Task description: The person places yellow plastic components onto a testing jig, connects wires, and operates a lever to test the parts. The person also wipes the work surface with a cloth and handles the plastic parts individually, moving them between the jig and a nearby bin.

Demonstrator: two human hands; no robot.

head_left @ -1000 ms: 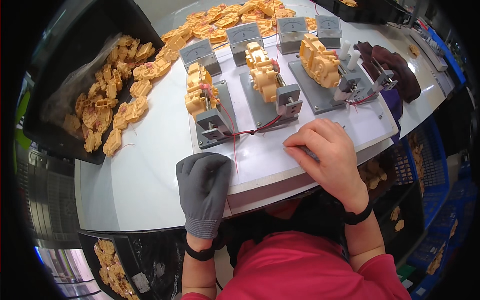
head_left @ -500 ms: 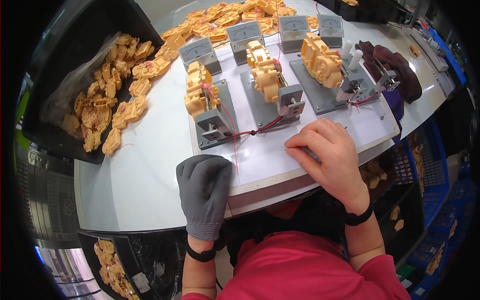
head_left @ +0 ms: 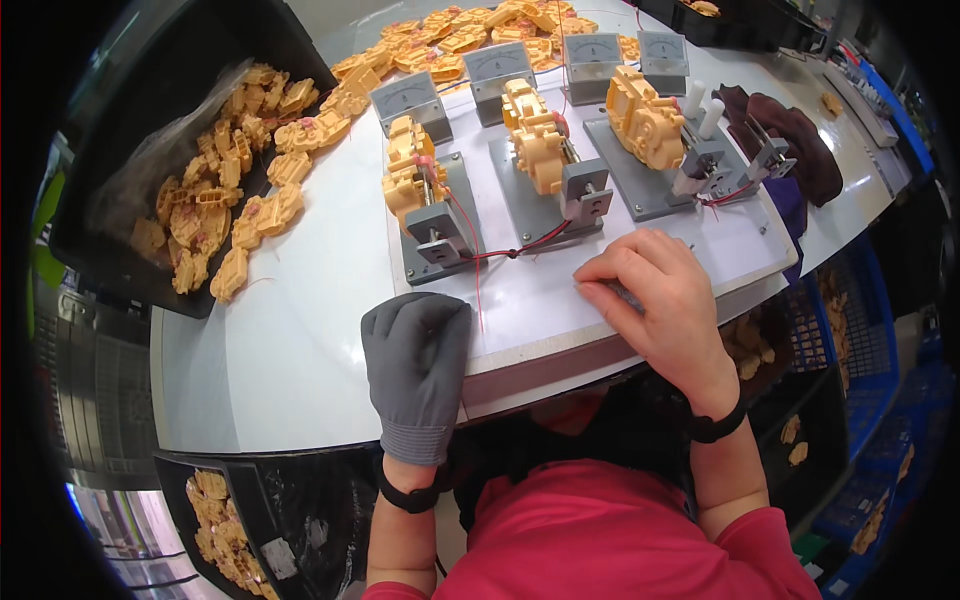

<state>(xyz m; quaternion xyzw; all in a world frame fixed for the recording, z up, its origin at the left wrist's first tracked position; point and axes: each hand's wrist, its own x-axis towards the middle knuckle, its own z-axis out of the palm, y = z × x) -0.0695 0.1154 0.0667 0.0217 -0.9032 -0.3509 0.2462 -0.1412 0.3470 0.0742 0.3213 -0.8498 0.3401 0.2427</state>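
My left hand (head_left: 415, 345), in a grey knit glove, rests closed at the near edge of a white board (head_left: 540, 310). My bare right hand (head_left: 658, 300) lies closed on the board further right, thumb close under the forefinger with nothing visible between them. Beyond the hands stand grey test fixtures with metal end blocks. They carry yellow plastic gear housings: a left one (head_left: 403, 180), a middle one (head_left: 537, 155) and a right one (head_left: 645, 120). Red and black wires (head_left: 545, 238) link the fixtures. A thin red wire (head_left: 477, 290) hangs down near the gloved hand.
Several analog dial meters (head_left: 498, 82) line up behind the fixtures. More yellow housings (head_left: 465, 38) are heaped at the back. A tilted black bin (head_left: 75, 215) spills housings at left. White pegs (head_left: 712, 118) and a dark cloth (head_left: 800, 145) are at right, with blue crates (head_left: 870, 330) below.
The view has shifted slightly, so fixtures and table appear a little up and to the right. Both hands stay closed in nearly the same places; nothing was taken or let go.
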